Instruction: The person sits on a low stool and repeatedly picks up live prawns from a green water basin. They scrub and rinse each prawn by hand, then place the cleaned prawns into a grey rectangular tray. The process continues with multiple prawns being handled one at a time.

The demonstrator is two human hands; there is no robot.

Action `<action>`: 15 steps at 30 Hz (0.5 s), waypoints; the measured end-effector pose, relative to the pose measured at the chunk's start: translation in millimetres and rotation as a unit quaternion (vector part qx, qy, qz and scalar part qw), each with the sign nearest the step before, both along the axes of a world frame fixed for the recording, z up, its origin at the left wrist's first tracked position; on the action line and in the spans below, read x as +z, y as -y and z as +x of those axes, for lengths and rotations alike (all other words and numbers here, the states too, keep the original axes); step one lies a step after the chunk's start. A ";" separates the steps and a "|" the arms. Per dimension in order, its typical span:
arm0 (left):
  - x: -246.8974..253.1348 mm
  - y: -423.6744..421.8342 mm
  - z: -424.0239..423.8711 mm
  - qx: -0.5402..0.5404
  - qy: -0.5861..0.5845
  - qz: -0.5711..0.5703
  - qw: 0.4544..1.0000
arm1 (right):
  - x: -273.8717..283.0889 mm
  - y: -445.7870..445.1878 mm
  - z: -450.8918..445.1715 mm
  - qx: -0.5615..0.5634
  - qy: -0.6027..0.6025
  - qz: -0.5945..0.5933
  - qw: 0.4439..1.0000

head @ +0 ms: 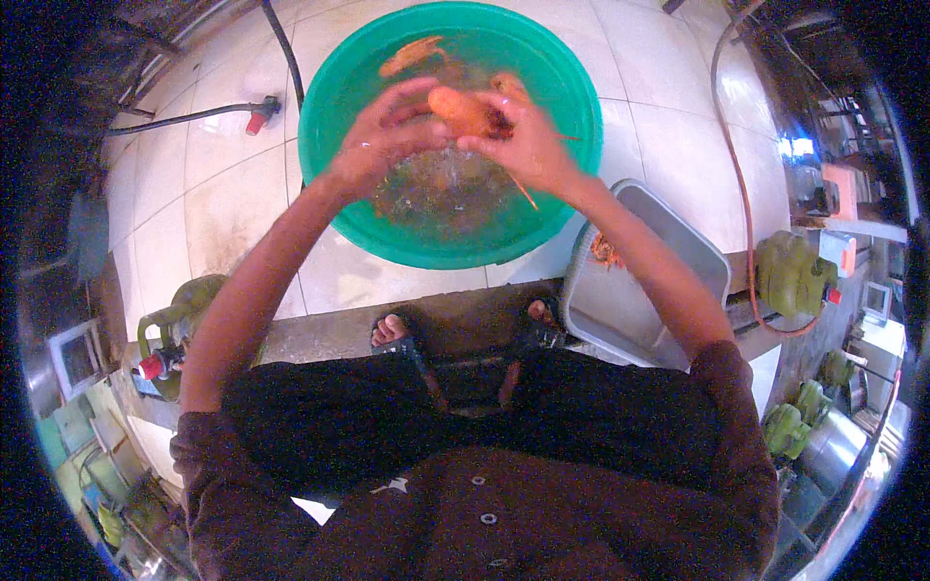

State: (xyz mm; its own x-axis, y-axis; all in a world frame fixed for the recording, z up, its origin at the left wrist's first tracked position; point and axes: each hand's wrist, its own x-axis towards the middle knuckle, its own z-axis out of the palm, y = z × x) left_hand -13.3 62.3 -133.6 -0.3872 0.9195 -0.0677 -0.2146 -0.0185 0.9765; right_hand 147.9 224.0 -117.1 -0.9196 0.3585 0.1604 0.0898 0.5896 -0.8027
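Over a round green plastic basin (330,218) of cloudy water, my right hand (527,134) holds an orange, oblong piece of food (459,110), its exact kind unclear. Dark matter shows at the end nearest my right palm, and thin orange strands hang below that hand. My left hand (396,131) is beside the piece's left end, fingers curved and slightly blurred; whether they touch it I cannot tell. Another orange piece (412,57) floats near the basin's upper left, and one more (510,85) lies just behind my right hand. Small bits drift in the water.
A grey rectangular tub (639,192) stands at the right under my forearm, with orange scraps (604,250) inside. Green gas cylinders (792,272) stand at both sides. A black hose with a red-knobbed regulator (256,122) lies on the tiles at left; an orange hose (741,181) runs at right.
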 end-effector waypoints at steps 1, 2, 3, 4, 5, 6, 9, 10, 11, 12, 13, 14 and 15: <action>-3.9 0.8 -8.2 -0.002 0.050 0.020 0.999 | 6.6 -1.7 0.7 -0.046 0.035 0.003 0.998; -9.4 3.6 -17.1 -0.003 0.099 0.040 0.994 | 15.0 -4.0 4.4 -0.039 -0.040 -0.013 0.998; -17.3 7.5 -25.1 0.027 0.062 0.003 0.998 | 25.6 -9.1 9.9 -0.047 -0.077 -0.037 0.995; -27.3 12.4 -32.2 0.057 0.026 -0.034 0.997 | 36.5 -14.1 15.8 -0.046 -0.129 -0.054 0.989; -38.0 17.3 -39.2 0.081 -0.012 -0.063 0.995 | 47.0 -20.1 23.7 -0.076 -0.110 -0.038 0.990; -49.2 19.4 -45.7 0.089 -0.133 -0.098 0.982 | 57.1 -29.7 36.2 -0.100 -0.106 -0.015 0.989; -72.9 34.3 -62.6 0.048 -0.414 -0.247 0.875 | 72.6 -61.5 92.7 -0.211 -0.089 -0.002 0.973; -78.9 40.3 -63.8 0.038 -0.437 -0.244 0.865 | 68.8 -72.4 112.6 -0.262 -0.091 -0.020 0.960; -84.4 45.2 -63.3 0.032 -0.452 -0.289 0.843 | 60.6 -82.3 137.0 -0.290 -0.114 -0.027 0.950; -90.1 42.1 -64.0 0.011 -0.466 -0.242 0.851 | 47.9 -89.8 164.0 -0.377 -0.081 -0.046 0.921; -95.9 39.7 -63.4 -0.007 -0.476 -0.218 0.852 | 29.3 -93.7 191.3 -0.438 -0.068 -0.054 0.895; -100.3 38.1 -65.0 -0.023 -0.483 -0.205 0.851 | 6.6 -97.1 219.5 -0.465 -0.080 -0.045 0.881; -105.8 33.6 -66.8 -0.040 -0.485 -0.198 0.851 | -18.3 -97.8 250.3 -0.517 -0.022 0.001 0.856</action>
State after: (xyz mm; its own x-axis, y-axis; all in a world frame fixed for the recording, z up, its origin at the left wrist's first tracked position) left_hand -80.0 28.6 -239.4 -0.3745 0.9251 -0.0633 0.7111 0.3304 0.6206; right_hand 398.3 321.8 -135.4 -0.1032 0.9767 0.1884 0.5333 0.2142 -0.8184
